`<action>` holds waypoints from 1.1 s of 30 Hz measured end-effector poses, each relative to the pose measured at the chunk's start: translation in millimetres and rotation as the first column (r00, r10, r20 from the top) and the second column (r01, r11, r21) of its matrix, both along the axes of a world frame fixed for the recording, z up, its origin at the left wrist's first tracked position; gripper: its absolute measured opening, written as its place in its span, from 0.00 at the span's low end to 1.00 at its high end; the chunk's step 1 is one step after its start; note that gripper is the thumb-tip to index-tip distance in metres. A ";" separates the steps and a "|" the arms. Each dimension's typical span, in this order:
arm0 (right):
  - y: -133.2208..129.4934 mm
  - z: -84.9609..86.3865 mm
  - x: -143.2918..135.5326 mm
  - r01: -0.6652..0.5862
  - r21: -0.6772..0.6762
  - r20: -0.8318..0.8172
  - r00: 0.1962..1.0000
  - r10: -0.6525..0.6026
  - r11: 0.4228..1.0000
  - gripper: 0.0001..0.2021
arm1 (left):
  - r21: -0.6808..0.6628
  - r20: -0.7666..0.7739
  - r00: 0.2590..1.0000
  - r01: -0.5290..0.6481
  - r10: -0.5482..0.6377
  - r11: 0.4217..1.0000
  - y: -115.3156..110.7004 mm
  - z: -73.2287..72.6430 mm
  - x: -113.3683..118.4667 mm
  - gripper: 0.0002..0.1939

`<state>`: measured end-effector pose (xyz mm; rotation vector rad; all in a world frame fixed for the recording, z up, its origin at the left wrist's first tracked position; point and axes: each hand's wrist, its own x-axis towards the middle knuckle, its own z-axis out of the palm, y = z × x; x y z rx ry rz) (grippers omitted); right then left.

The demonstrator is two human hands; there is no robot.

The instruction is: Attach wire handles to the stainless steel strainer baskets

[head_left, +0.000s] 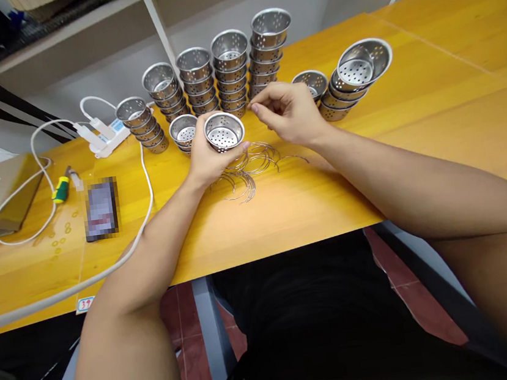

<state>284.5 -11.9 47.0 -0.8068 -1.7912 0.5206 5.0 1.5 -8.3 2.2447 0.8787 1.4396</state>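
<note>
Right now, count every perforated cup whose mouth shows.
9: the held cup in the left hand; a front cup left of that hand; five rear cups in an arc; two side cups beyond the right hand. Mouths of cups stacked beneath are hidden.

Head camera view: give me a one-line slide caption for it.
Left hand holds a perforated metal cup near thin curved wires, right hand alongside, stacked cups behind.

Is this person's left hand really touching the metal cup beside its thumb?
Touching: the head view shows the left hand holding the metal cup, thumb against its near side.
</note>
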 end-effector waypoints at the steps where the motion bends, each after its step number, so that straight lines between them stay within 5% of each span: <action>1: 1.2 -0.8 0.5 -0.003 0.005 -0.005 1.000 0.003 1.000 0.36 | 0.008 -0.005 1.000 0.008 -0.008 1.000 1.0 -1.3 0.4 0.57; 12: -4.2 2.3 -3.2 -0.049 0.018 -0.022 0.999 0.049 0.999 0.32 | 0.046 -0.005 1.000 -0.005 0.005 0.999 -6.5 6.4 2.4 0.51; 24: -32.0 14.5 -25.2 0.004 -0.054 0.027 1.000 -0.002 0.999 0.12 | 0.037 -0.022 0.997 0.080 -0.079 0.996 -1.3 -1.4 8.4 0.60; 33: -34.3 15.9 -30.3 0.072 -0.062 0.095 0.993 -0.066 0.995 0.11 | 0.067 -0.059 0.991 0.127 -0.123 0.990 -0.1 -3.4 8.0 0.60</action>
